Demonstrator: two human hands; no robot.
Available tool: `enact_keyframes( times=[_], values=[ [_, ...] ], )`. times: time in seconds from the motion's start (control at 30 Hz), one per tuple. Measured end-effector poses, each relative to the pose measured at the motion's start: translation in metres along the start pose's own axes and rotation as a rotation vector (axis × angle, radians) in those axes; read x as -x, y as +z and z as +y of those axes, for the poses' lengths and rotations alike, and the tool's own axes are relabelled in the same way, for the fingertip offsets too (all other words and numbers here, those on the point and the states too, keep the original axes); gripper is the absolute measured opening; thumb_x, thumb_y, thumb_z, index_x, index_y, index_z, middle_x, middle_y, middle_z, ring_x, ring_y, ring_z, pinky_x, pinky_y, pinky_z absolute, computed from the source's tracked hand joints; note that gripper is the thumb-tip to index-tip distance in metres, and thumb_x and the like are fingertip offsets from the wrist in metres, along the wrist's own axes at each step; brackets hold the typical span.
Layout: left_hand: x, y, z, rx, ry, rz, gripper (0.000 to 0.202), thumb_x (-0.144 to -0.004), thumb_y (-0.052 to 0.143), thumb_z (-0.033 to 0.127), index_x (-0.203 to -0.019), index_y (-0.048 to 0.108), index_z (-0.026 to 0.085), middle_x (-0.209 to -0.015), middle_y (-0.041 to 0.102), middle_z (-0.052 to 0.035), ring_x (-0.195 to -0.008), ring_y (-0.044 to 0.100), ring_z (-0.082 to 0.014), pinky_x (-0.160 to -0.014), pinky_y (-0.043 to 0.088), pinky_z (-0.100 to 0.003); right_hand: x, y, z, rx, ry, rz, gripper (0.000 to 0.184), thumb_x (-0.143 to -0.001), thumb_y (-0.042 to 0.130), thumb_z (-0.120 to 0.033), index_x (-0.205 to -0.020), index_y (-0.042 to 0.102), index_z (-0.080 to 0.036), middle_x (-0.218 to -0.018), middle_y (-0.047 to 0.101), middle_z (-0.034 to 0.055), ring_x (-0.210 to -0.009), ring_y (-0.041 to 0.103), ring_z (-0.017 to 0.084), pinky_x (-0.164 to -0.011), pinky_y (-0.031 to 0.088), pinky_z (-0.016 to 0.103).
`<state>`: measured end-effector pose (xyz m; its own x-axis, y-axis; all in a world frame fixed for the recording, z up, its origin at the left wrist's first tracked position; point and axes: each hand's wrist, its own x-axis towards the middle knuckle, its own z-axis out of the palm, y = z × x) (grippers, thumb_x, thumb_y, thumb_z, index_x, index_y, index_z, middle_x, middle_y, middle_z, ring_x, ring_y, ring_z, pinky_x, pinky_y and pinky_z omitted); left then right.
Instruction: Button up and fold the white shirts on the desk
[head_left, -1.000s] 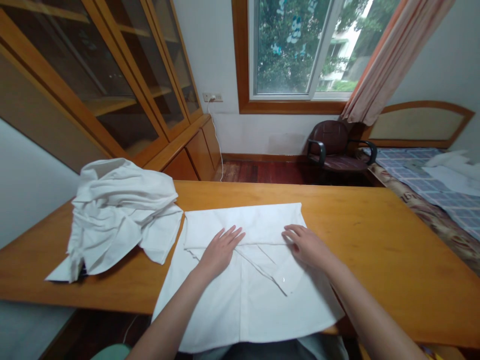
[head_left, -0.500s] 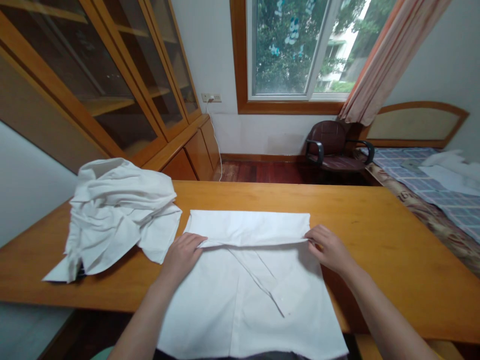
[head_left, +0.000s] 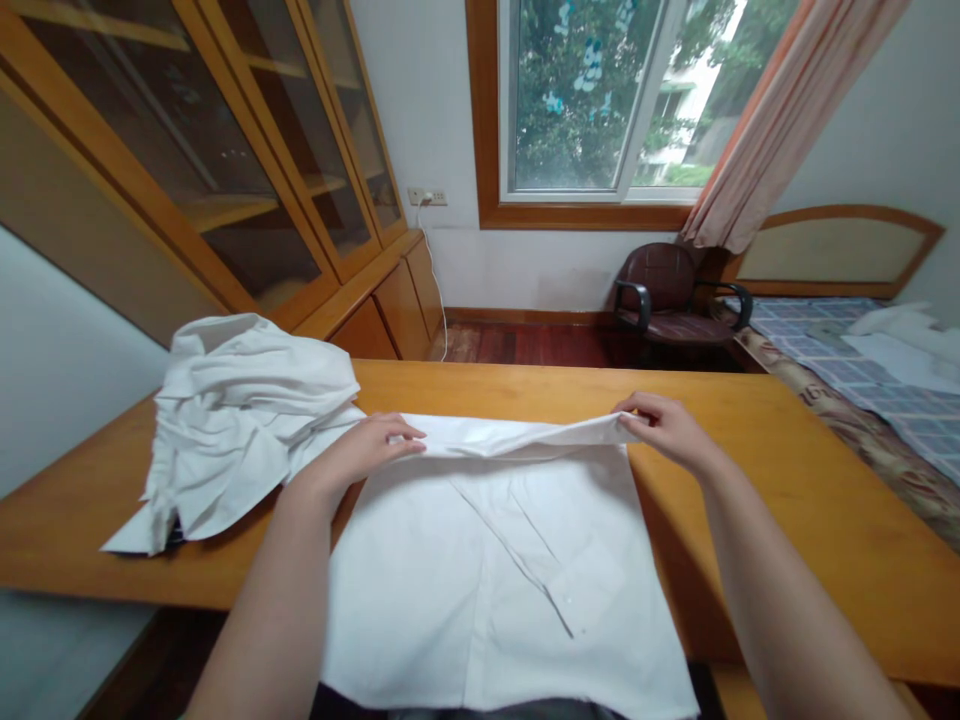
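Table [head_left: 795,520] of yellow-brown wood spans the view, its far edge running straight across. Past its far left corner stands a glass-doored cabinet [head_left: 360,262]; past its right edge lies a bed [head_left: 817,345] with a plaid cover. A maroon armchair [head_left: 664,290] stands beyond the far edge, near the bed. On the table's middle lies a white garment [head_left: 405,590], its near hem reaching past the near edge. A broad stretch of bare wood opens to its right, and a narrower strip separates it from the far edge. A rumpled white cloth [head_left: 240,420] crowds the table's left part, just beside the garment, leaving little room there. Toward the table's far side, the garment's top is turned into a folded band [head_left: 517,438]. The right hand [head_left: 664,430] pinches the band's right end between thumb and fingers. The left hand [head_left: 375,445] rests at its left end, thumb and fingertips near each other; whether they pinch cloth, I cannot tell.
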<state>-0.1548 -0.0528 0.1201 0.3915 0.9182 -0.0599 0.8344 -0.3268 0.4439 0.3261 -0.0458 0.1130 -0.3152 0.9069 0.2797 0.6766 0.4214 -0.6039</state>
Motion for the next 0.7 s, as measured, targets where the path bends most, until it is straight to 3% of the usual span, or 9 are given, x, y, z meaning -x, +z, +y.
enact_keyframes(
  times=[0.13,0.23,0.37,0.47,0.53,0.6,0.7],
  values=[
    [0.018,0.028,-0.009,0.016,-0.075,-0.099,0.052,-0.083,0.062,0.056,-0.127,0.065,0.028,-0.121,0.066,-0.0063,-0.106,0.06,-0.0255,-0.095,0.047,-0.037,0.022,0.007,0.0,-0.049,0.037,-0.092,0.028,-0.088,0.057,-0.043,-0.085,0.072,-0.019,-0.082,0.07,0.0059,-0.071,0.061,0.018,-0.062,0.042,0.028],
    [0.028,0.056,-0.016,-0.041,-0.042,-0.129,0.057,-0.078,0.069,0.046,-0.131,0.061,0.029,-0.126,0.061,-0.006,-0.119,0.053,-0.0282,-0.104,0.043,-0.04,0.031,0.008,-0.002,-0.059,0.046,-0.12,0.028,-0.09,0.058,-0.044,-0.086,0.072,-0.02,-0.083,0.07,0.0063,-0.073,0.061,0.019,-0.063,0.043,0.029],
    [0.039,0.081,-0.026,-0.105,0.037,-0.056,0.048,-0.084,0.059,0.03,-0.132,0.061,0.031,-0.137,0.054,-0.0051,-0.129,0.046,-0.0268,-0.111,0.038,-0.041,0.036,0.004,-0.003,-0.066,0.055,-0.117,0.029,-0.091,0.058,-0.046,-0.09,0.074,-0.021,-0.088,0.072,0.0076,-0.078,0.064,0.021,-0.066,0.046,0.03],
    [0.046,0.085,-0.032,-0.176,0.043,0.032,0.05,-0.083,0.052,0.018,-0.13,0.062,0.029,-0.141,0.052,-0.0051,-0.133,0.044,-0.0268,-0.114,0.035,-0.043,0.039,0.002,-0.002,-0.069,0.075,-0.076,0.031,-0.091,0.058,-0.047,-0.091,0.075,-0.021,-0.091,0.073,0.0085,-0.081,0.066,0.022,-0.07,0.049,0.031],
    [0.049,0.082,-0.033,-0.207,0.028,0.081,0.047,-0.082,0.051,0.016,-0.125,0.065,0.027,-0.136,0.056,-0.0056,-0.127,0.05,-0.0258,-0.11,0.04,-0.041,0.042,0.003,-0.001,-0.082,0.086,-0.063,0.032,-0.09,0.059,-0.048,-0.091,0.076,-0.021,-0.092,0.074,0.0091,-0.082,0.067,0.022,-0.07,0.051,0.031],
    [0.051,0.075,-0.032,-0.239,0.003,0.143,0.036,-0.086,0.05,0.02,-0.115,0.07,0.025,-0.122,0.063,-0.0064,-0.115,0.057,-0.0246,-0.1,0.048,-0.038,0.045,0.003,-0.001,-0.109,0.122,-0.074,0.035,-0.09,0.059,-0.05,-0.091,0.076,-0.021,-0.091,0.074,0.0087,-0.069,0.066,0.019,-0.059,0.051,0.028],
    [0.045,0.061,-0.029,-0.297,-0.047,0.283,0.026,-0.092,0.047,0.031,-0.098,0.072,0.023,-0.101,0.066,-0.0064,-0.098,0.061,-0.0236,-0.085,0.052,-0.036,0.043,0.003,0.0,-0.15,0.228,-0.07,0.039,-0.088,0.059,-0.054,-0.093,0.076,-0.02,-0.079,0.074,0.0061,-0.041,0.054,0.012,-0.04,0.042,0.025]
  ],
)
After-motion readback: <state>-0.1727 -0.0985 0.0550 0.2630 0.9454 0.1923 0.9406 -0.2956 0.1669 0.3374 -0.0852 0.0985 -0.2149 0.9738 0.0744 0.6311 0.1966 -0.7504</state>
